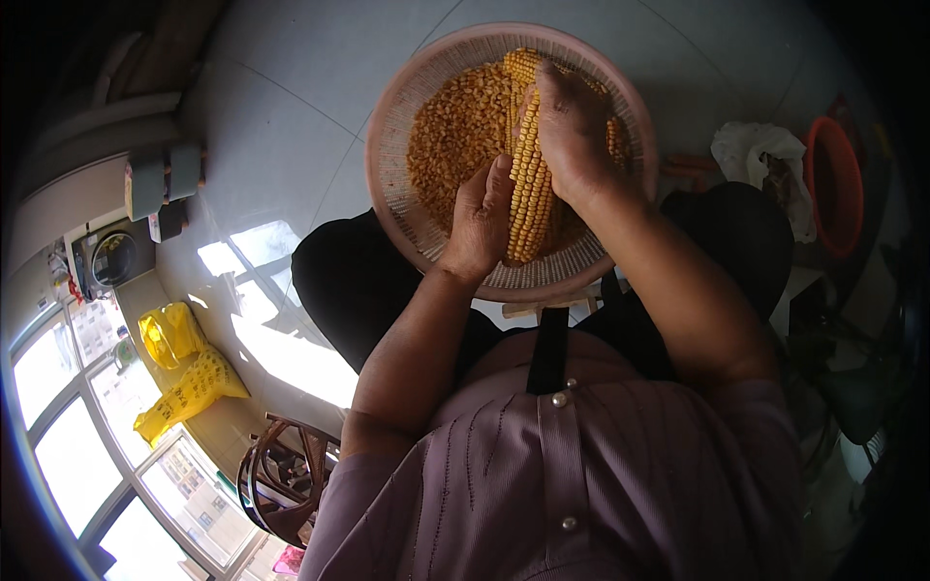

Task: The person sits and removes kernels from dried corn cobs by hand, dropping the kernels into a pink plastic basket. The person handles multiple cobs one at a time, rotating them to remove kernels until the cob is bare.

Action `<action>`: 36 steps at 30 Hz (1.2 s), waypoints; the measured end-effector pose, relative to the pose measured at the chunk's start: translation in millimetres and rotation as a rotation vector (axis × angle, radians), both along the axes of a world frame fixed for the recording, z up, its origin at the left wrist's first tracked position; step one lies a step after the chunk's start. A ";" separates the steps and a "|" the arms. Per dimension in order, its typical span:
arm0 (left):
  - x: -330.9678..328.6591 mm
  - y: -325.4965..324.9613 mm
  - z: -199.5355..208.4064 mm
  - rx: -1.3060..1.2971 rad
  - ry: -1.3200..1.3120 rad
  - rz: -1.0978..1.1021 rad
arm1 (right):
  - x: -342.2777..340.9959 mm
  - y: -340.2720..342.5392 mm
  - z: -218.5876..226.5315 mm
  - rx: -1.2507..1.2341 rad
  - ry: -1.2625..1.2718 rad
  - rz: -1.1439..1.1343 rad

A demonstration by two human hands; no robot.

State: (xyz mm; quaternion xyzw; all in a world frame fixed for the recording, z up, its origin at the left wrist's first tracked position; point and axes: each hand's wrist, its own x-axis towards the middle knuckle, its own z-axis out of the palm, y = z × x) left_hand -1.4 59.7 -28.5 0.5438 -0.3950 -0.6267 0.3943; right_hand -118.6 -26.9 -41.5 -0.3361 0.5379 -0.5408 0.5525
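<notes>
An ear of dried yellow corn [531, 189] is held over a round pink basket [385, 131], tilted with its lower end toward me. My left hand [481, 215] closes on its left side, thumb lying along the kernels and fingers hidden behind. From the upper right, my right hand [573, 136] is closed round the upper part of the same ear. Loose kernels [450, 126] lie heaped in the left of the basket. More corn [521, 66] shows beyond my hands, partly covered by them.
The basket sits between my knees above a tiled floor [300, 73]. On the right are a white plastic bag [746, 145] and a red tub [835, 189]. Yellow bags [199, 387] and a brown wooden chair [281, 474] stand to the left, near the windows.
</notes>
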 end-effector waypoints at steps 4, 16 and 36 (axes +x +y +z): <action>-3.9 -3.3 4.4 0.037 0.015 0.073 | 2.1 -2.7 0.5 0.051 -0.026 -0.043; -9.7 -5.4 17.6 0.092 0.018 -0.044 | 0.0 8.5 2.4 0.019 0.168 -0.017; -13.7 0.4 17.5 -0.007 0.020 -0.018 | -3.3 2.7 9.7 0.146 0.146 -0.055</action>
